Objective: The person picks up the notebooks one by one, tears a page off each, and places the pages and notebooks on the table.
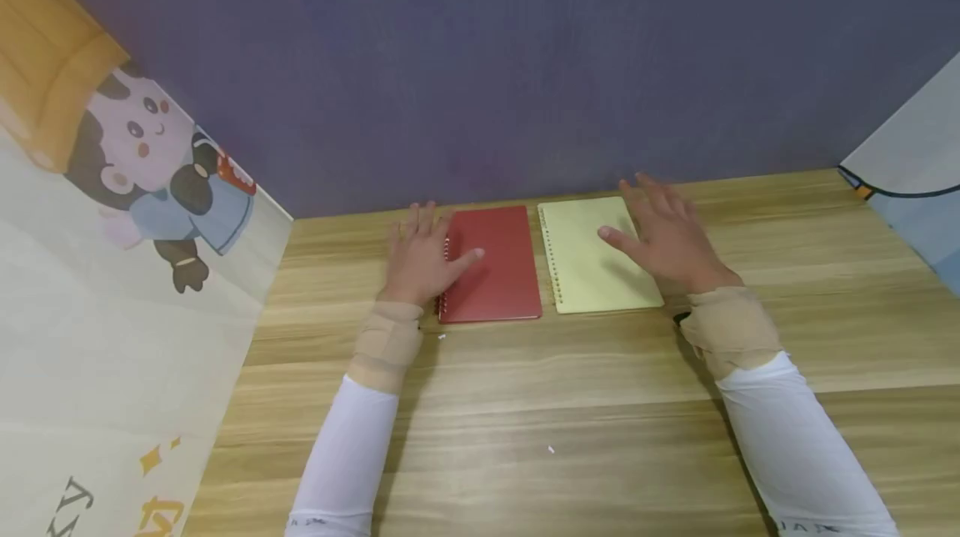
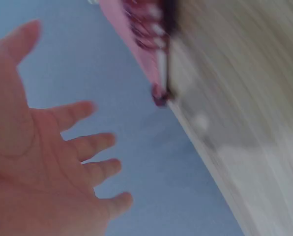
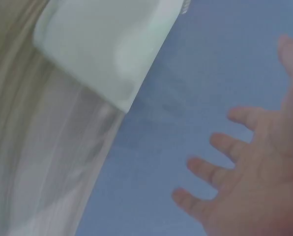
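Note:
A red spiral notebook (image 1: pixel 498 270) and a pale yellow spiral notebook (image 1: pixel 592 258) lie side by side on the wooden table, a narrow gap between them, each with its binding on the left. My left hand (image 1: pixel 420 266) is spread over the red notebook's bound edge, its thumb reaching across the cover. Over the right edge of the yellow notebook is my right hand (image 1: pixel 667 241), fingers apart and thumb above the cover. In both wrist views the palms face the camera with nothing held, and the hands appear raised off the notebooks.
A dark blue-grey panel (image 1: pixel 487 62) rises along the table's back edge. Printed white panels stand at the left (image 1: pixel 187 337) and right. Two tiny white scraps lie on the wooden table (image 1: pixel 480 404) in front of the notebooks.

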Motion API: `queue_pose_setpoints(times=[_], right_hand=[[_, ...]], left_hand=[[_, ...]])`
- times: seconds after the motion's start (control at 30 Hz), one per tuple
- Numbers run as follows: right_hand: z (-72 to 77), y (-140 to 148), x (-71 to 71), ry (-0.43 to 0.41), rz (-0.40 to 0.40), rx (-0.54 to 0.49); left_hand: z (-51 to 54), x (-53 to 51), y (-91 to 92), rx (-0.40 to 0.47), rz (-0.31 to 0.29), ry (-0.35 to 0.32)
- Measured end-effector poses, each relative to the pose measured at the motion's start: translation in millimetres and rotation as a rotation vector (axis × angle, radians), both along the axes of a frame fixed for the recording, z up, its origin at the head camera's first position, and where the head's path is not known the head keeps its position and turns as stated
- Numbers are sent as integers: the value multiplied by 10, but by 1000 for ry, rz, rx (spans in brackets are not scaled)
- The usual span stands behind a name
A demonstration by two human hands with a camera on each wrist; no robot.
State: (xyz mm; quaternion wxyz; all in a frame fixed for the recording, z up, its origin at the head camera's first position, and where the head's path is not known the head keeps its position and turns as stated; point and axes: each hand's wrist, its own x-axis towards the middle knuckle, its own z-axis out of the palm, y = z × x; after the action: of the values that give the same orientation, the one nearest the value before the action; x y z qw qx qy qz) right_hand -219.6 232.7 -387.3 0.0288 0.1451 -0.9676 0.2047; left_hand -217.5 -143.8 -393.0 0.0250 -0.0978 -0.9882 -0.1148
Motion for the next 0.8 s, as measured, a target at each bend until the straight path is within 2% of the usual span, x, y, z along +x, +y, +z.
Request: queue_pose_setpoints(times=[0.13,0.3,0.43,0.67,0.8], right_hand=[[13,-78,27,2,19,63],[3,-145,52,3,37,119],[-7,-183,62,-10,60,129],[-5,-270,76,-25,110,122],[1,-322,90,-40,143,109]], left_hand=[[4,15,111,-25,-102,8],[-1,72,275,-35,-194,-36],[6,143,422,-64,-236,-71],[23,302,664,-155,-300,-77],[-17,383,791,-190,-305,-81]])
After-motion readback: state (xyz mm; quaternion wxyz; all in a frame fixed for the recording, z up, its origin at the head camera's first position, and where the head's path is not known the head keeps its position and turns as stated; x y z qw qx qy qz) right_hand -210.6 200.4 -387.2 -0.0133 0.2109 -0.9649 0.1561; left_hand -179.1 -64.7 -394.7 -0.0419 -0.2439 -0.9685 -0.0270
